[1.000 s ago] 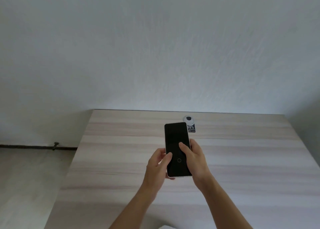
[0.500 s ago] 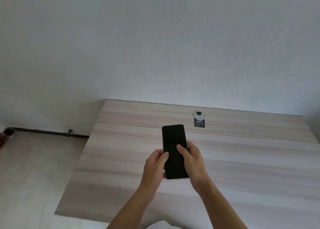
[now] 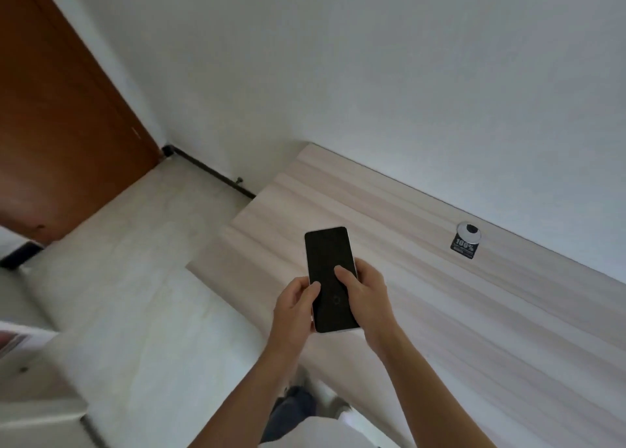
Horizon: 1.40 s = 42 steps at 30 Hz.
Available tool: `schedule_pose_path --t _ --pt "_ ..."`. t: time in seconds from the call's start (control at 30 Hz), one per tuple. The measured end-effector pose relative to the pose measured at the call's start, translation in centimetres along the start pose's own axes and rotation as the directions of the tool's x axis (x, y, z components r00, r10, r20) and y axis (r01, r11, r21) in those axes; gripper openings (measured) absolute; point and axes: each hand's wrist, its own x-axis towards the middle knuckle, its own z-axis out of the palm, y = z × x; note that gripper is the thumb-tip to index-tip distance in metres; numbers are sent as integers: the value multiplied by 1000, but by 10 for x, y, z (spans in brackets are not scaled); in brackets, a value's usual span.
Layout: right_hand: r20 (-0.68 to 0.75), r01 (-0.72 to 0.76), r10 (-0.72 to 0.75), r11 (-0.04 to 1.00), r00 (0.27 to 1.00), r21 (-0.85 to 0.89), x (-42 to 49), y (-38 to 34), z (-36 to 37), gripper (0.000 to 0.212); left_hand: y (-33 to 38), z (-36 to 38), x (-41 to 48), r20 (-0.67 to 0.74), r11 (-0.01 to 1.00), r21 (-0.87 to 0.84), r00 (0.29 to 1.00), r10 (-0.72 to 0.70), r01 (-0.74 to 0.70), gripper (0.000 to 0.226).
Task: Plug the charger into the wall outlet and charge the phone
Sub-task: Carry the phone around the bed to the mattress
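A phone [image 3: 327, 264] with a dark screen and a pale rim is held upright over the left end of the light wooden table [image 3: 440, 278]. My left hand [image 3: 294, 312] grips its lower left edge, thumb on the glass. My right hand [image 3: 367, 298] wraps its lower right side, thumb resting on the screen. No charger and no wall outlet show in this view.
A round grey cable grommet [image 3: 469, 229] with a black "100%" sticker [image 3: 463, 246] sits near the table's far edge by the white wall. A brown wooden door [image 3: 61, 115] stands at the left, a dark cable [image 3: 210, 173] runs along the floor, and a white unit [image 3: 30, 380] fills the lower left.
The view has swung to the left and tilted, bringing the door and floor into sight. Both hands keep the same hold on the phone.
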Motion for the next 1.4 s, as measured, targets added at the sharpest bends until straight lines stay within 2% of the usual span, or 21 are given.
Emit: schedule_pose_path --t 0.23,0.6,0.77,0.9,1.17,1.4 --pt "281 37 -2 992 960 -119 -24 5 70 12 -19 -66 -46 -288 990 -139 957 -35 -6 17" --pt "624 153 22 962 781 -226 -71 11 220 8 -40 -194 -95 -586 935 -340 800 -126 -102 17" --pt "691 200 49 940 721 -276 -76 16 302 6 -43 -262 -91 -649 902 -406 741 -172 -146 16" --pt "710 214 67 930 701 -299 -78 11 375 9 -37 -327 -79 -680 889 -425 708 -190 -169 17" --pt "712 170 109 936 693 -309 -78 0 510 18 -14 -457 -54 -695 884 -425 697 -178 -198 19" --pt "708 152 131 934 694 -322 -71 -8 586 11 -3 -530 -28 -695 868 -458 686 -215 -191 20"
